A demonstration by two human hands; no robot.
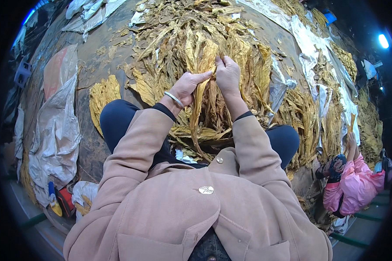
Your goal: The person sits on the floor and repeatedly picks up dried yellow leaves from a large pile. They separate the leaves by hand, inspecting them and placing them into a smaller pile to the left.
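Observation:
A long, dried yellow-brown leaf, which looks like cured tobacco, hangs between my two hands, its stem end trailing toward my lap. My left hand, with a pale bangle at the wrist, is closed on the leaf, thumb pointing right. Just right of it, my right hand pinches the leaf's upper part, fingers curled. Behind and beneath both hands spreads a big pile of similar dried leaves, brown and golden. A flat golden bundle of leaves lies by my left knee.
Crumpled white plastic sheeting lies on the left, with more white sheeting on the right. More leaves are heaped beyond my right knee. A person in pink sits at the right, hands holding a leaf. A red bag rests at lower left.

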